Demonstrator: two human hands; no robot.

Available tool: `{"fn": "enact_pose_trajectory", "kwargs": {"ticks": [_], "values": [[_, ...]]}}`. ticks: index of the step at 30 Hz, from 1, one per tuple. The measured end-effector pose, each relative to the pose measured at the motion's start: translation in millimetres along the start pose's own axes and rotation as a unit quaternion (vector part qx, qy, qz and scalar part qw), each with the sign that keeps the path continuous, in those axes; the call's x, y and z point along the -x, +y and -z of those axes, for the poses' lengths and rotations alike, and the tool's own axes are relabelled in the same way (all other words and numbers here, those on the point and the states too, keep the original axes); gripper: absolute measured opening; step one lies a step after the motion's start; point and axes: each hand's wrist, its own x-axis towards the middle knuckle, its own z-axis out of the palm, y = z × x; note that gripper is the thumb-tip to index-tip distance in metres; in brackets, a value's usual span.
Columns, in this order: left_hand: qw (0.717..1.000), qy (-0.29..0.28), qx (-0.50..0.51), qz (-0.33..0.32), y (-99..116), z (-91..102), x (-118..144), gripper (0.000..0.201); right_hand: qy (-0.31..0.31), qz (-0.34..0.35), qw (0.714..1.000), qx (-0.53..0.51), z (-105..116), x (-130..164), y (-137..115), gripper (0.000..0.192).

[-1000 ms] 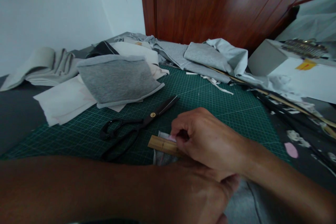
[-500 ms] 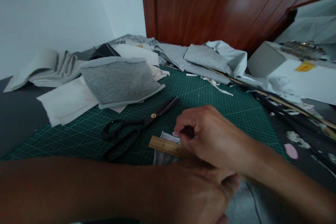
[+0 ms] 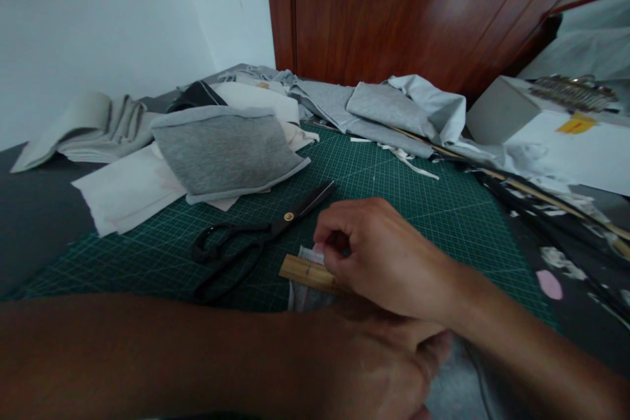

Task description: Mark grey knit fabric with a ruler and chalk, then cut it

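Note:
My right hand is closed in a pinch on a small piece of pink tailor's chalk, close to the edge of a wooden ruler. The ruler lies across grey fabric, with a narrow end of the cloth showing around it. My left hand reaches in from the left and holds the ruler down on the fabric, its fingers bent and partly hidden. Both hands cover the ruler's middle. Black fabric scissors lie left of the ruler, blades pointing away to the right.
A green cutting mat covers the table. Grey cut fabric lies over white pieces at the left; more grey cloth is piled behind. At the right are a white box and a pink oval piece.
My right hand has slid slightly left along the ruler's edge with the pink chalk. My left hand, the ruler and the scissors stay nearly where they were.

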Motion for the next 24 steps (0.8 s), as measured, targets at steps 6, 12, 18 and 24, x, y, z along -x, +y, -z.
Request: {"fn": "enact_pose_trajectory", "kwargs": {"ticks": [6,12,18,24], "values": [[0.991,-0.012,0.121,-0.051,-11,0.9,-1,0.048,-0.038,-0.017,0.999,-0.032,12,13,9,0.022],[0.994,-0.028,0.101,-0.026,-3,-7.2,-2,0.054,-0.062,-0.022,0.998,-0.014,3,13,6,0.022],[0.994,-0.047,0.098,-0.021,-4,4.5,-3,0.053,-0.080,-0.036,0.996,-0.012,10,24,11,0.024],[0.998,-0.002,0.047,-0.040,-4,-0.2,-2,0.051,-0.057,-0.054,0.997,0.010,15,29,13,0.025]]}}
